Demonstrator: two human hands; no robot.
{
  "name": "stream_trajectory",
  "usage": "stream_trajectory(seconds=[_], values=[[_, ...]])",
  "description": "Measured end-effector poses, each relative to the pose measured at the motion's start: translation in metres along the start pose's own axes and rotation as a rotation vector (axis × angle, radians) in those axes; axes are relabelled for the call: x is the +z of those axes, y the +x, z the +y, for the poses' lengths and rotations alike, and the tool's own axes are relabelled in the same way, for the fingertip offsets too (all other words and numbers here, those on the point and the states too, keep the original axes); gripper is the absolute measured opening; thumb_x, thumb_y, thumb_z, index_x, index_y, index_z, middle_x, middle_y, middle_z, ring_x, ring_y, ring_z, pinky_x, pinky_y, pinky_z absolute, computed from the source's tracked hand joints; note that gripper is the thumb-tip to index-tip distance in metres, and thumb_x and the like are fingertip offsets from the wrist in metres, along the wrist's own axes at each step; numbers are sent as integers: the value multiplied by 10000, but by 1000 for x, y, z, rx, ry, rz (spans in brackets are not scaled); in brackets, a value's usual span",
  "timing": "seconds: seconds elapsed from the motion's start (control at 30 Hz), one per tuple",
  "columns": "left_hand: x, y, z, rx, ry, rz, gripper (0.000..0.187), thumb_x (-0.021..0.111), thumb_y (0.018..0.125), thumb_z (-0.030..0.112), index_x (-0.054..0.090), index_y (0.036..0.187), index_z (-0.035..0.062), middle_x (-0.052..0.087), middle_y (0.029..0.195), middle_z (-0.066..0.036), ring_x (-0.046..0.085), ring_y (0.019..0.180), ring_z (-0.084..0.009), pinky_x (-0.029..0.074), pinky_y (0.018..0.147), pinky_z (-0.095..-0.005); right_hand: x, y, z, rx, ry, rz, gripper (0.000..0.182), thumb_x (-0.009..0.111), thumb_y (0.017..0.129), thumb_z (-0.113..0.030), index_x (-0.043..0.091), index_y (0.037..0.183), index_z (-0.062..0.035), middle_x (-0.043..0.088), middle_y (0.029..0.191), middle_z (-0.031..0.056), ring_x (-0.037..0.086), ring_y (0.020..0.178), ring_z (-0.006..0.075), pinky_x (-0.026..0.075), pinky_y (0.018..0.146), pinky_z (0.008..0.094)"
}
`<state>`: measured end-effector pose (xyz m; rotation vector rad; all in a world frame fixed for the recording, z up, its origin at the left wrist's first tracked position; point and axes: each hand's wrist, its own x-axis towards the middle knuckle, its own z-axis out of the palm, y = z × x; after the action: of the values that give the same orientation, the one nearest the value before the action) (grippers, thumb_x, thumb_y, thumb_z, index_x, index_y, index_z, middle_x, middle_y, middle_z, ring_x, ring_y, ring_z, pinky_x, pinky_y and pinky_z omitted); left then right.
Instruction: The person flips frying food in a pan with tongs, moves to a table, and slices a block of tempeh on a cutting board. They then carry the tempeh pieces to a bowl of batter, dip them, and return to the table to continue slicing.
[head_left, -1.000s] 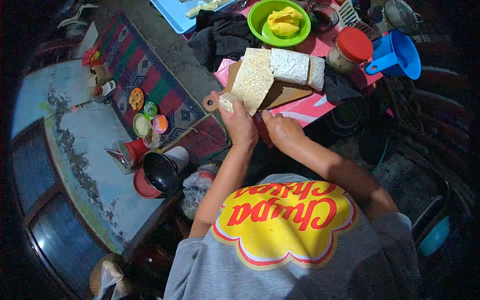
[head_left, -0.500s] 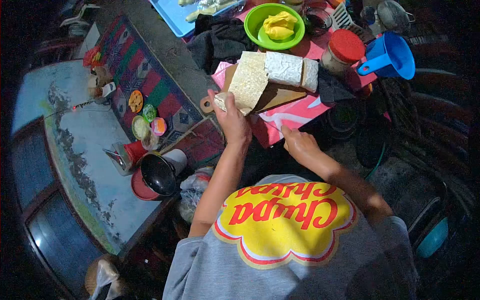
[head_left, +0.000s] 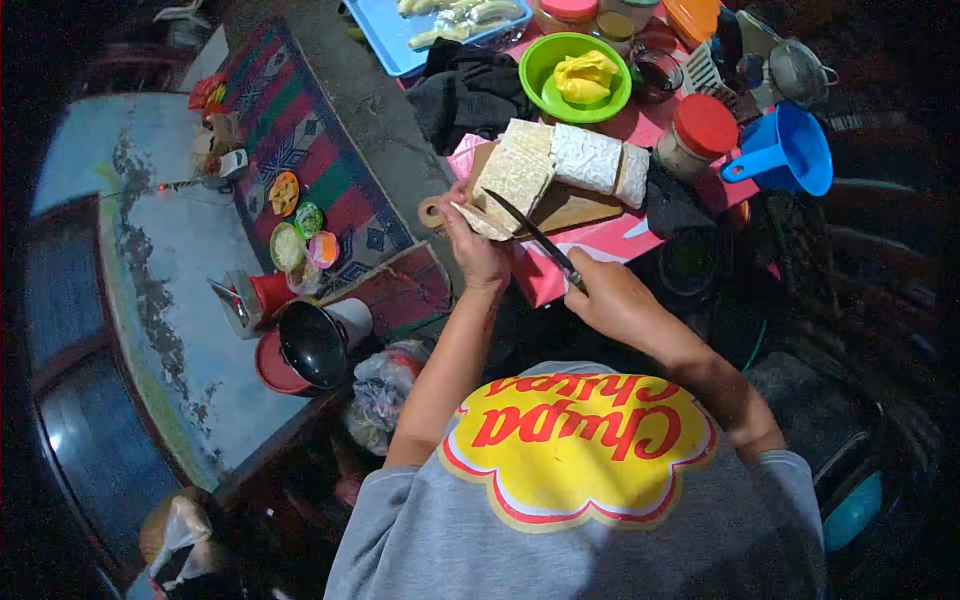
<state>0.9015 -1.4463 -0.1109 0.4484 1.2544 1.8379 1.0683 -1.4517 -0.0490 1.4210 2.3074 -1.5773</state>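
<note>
My left hand (head_left: 474, 250) is closed around a thin tempeh slice (head_left: 482, 222) at the near left end of the cutting board. A larger pale slab of tempeh (head_left: 520, 160) lies against it. My right hand (head_left: 608, 292) grips the handle of a dark-bladed knife (head_left: 535, 235). Its blade points up and left, across the near edge of the tempeh slab. Two pieces of white-coated tempeh (head_left: 586, 158) sit to the right of the slab. Beneath everything is the wooden cutting board (head_left: 578, 210).
Around the board on the pink cloth (head_left: 540, 280) stand a green bowl (head_left: 535, 95) with a yellow bundle, a red-lidded jar (head_left: 698, 130) and a blue measuring jug (head_left: 795, 150). A blue tray (head_left: 395, 55) of peeled bananas is behind; a black wok (head_left: 315, 345) sits lower left.
The knife has swung up from beside the cloth onto the tempeh as my right hand turned. My left hand now holds a slice angled away from the slab. The view has shifted slightly.
</note>
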Motion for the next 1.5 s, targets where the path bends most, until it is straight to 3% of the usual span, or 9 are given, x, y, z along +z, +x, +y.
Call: stream_trajectory(seconds=[0.1,0.2,0.67,0.97,1.17,1.23,1.5], values=[[-3,3,-2,194,87,-35,334,189,929,325,391,918,60,441,932,-70,433,877,-164,327,860,-293,3,2,-11,-141,-118,175,268,541,713,-127,409,898,16,562,748,228,549,721,408,430,630,492],[-19,8,-15,68,78,5,331,188,930,319,396,900,64,433,913,-61,420,873,-155,328,842,-282,2,3,-21,-166,-194,162,259,543,709,-115,409,889,15,559,729,229,552,693,406,438,612,482],[-20,9,-16,152,94,-65,332,151,929,339,354,862,84,369,857,-49,373,865,-162,275,884,-287,7,2,-29,-188,-348,141,257,534,728,-109,418,924,10,558,732,210,583,624,354,470,537,433],[-7,5,-4,174,97,-15,245,200,931,249,335,831,72,353,811,-49,361,809,-163,291,846,-292,11,7,-28,-166,-429,174,188,475,729,-58,422,899,3,547,694,196,588,603,338,473,495,416],[-9,5,-2,129,154,-14,282,195,932,282,340,815,71,349,779,-41,361,779,-161,298,829,-285,12,10,-28,-183,-456,195,166,470,723,-49,429,876,1,540,677,188,587,581,323,471,473,403],[-16,8,-8,114,325,-12,392,125,921,379,362,806,88,346,764,-14,344,715,-121,310,727,-241,12,10,-28,-185,-459,203,166,474,722,-51,430,874,-2,539,674,185,587,576,320,471,467,400],[-16,6,-2,46,212,-5,360,200,916,391,360,822,83,370,777,-30,378,733,-133,332,748,-254,15,19,-27,-214,-491,225,164,491,718,-62,434,866,-20,543,666,174,589,550,310,474,448,392]])
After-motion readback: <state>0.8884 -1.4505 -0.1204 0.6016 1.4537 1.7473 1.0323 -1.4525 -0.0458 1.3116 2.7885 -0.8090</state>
